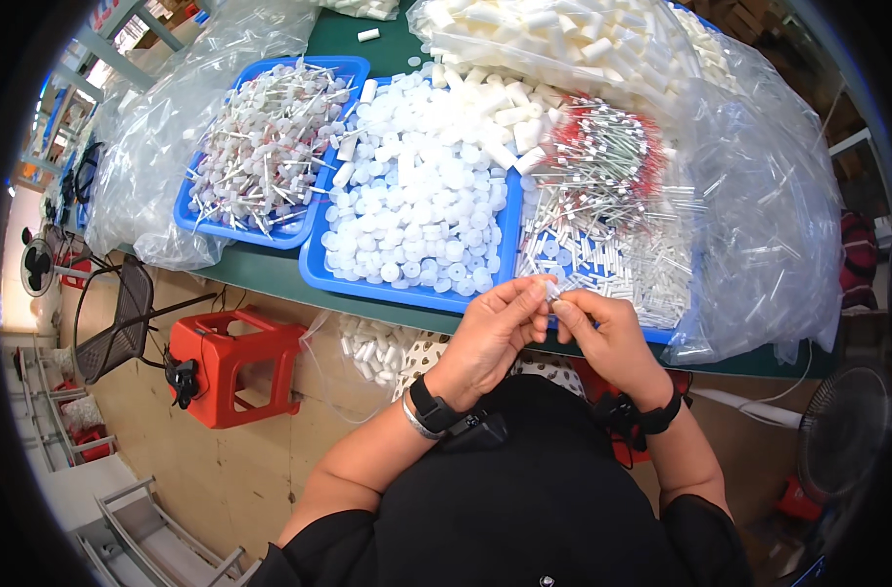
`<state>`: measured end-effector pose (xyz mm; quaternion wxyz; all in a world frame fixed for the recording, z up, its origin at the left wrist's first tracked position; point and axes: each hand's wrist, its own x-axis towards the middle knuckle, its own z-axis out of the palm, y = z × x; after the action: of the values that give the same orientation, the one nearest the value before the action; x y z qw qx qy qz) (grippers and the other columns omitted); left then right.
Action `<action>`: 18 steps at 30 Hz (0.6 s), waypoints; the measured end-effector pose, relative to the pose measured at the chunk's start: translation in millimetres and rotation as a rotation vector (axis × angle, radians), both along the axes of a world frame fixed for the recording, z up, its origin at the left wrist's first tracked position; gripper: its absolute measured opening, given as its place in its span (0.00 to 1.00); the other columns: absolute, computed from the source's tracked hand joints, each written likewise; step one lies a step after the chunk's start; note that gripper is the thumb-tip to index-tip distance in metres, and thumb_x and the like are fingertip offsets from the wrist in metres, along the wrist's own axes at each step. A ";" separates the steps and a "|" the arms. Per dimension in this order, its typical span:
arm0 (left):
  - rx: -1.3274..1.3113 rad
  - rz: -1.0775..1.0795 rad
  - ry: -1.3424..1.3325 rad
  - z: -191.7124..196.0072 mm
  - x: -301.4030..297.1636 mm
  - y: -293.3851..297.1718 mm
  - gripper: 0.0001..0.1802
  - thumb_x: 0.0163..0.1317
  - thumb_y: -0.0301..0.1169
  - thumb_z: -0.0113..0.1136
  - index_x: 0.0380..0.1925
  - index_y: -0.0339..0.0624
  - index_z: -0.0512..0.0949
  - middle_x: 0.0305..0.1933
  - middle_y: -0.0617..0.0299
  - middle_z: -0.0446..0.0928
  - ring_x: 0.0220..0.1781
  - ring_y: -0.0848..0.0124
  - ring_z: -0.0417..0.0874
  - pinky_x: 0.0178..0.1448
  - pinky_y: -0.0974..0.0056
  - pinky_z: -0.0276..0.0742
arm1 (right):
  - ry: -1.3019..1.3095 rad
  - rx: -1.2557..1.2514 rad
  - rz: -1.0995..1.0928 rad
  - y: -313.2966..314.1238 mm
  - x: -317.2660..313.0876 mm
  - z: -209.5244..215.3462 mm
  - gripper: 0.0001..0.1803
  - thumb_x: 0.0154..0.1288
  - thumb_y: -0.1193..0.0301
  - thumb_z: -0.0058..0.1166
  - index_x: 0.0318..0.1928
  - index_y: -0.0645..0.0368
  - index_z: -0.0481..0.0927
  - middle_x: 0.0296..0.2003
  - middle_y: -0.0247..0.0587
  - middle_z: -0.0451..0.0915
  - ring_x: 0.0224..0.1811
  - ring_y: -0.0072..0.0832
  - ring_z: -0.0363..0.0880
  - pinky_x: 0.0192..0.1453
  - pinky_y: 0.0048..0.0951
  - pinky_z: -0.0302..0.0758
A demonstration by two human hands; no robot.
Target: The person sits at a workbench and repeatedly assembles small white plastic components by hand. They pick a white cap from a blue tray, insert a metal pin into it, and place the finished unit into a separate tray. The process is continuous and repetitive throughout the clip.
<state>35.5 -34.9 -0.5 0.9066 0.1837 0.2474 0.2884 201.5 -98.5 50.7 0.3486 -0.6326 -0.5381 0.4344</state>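
Note:
My left hand [498, 331] and my right hand [607, 336] meet at the table's front edge, fingertips pinched together. Between them is a small translucent whitish plastic piece [552, 292], partly hidden by the fingers. Just beyond the hands, a blue tray holds short clear tubes [602, 262] and a heap of thin pins with red and white ends [607, 147]. Left of my left hand, the middle blue tray [367, 286] is piled with round translucent caps [416, 215]. Farther left, another blue tray [183, 215] is full of thin sticks fitted with whitish caps [270, 147].
White foam-like cylinders [583, 39] fill a large clear bag at the back. Clear plastic bags [759, 225] lie at the right and far left of the green table [260, 274]. A red stool [235, 362], a black chair [123, 318] and a fan [847, 416] stand nearby.

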 end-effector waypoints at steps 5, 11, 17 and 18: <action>0.039 0.136 0.091 15.7 -7.0 10.3 0.15 0.74 0.37 0.53 0.49 0.36 0.76 0.45 0.56 0.81 0.45 0.70 0.84 0.50 0.68 0.82 | -0.591 0.273 -0.075 13.2 39.5 -6.9 0.08 0.66 0.71 0.57 0.39 0.64 0.81 0.29 0.47 0.81 0.30 0.39 0.80 0.36 0.36 0.75; 0.053 0.108 0.111 9.4 -10.4 8.9 0.19 0.74 0.38 0.51 0.55 0.35 0.72 0.49 0.50 0.80 0.51 0.66 0.83 0.56 0.65 0.82 | -0.816 0.272 0.152 8.5 43.4 -8.6 0.04 0.60 0.75 0.58 0.35 0.61 0.81 0.30 0.47 0.78 0.33 0.46 0.80 0.37 0.43 0.76; 0.025 0.126 0.096 9.1 -6.3 7.8 0.21 0.74 0.37 0.51 0.60 0.33 0.70 0.50 0.51 0.79 0.50 0.68 0.83 0.58 0.66 0.81 | -0.989 0.256 0.250 9.4 47.0 -19.0 0.04 0.59 0.75 0.58 0.35 0.61 0.81 0.29 0.46 0.78 0.32 0.44 0.80 0.36 0.40 0.77; 0.020 0.137 0.092 9.1 -6.1 7.6 0.22 0.74 0.37 0.51 0.60 0.32 0.69 0.50 0.51 0.79 0.49 0.68 0.83 0.59 0.66 0.81 | -0.907 0.269 0.213 9.8 47.4 -18.8 0.04 0.59 0.75 0.58 0.35 0.61 0.81 0.29 0.46 0.79 0.32 0.44 0.80 0.36 0.40 0.77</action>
<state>29.4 -27.3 8.6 0.8706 0.1882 0.2978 0.3433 249.0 -88.7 32.0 0.1110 -0.6488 -0.7491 0.0745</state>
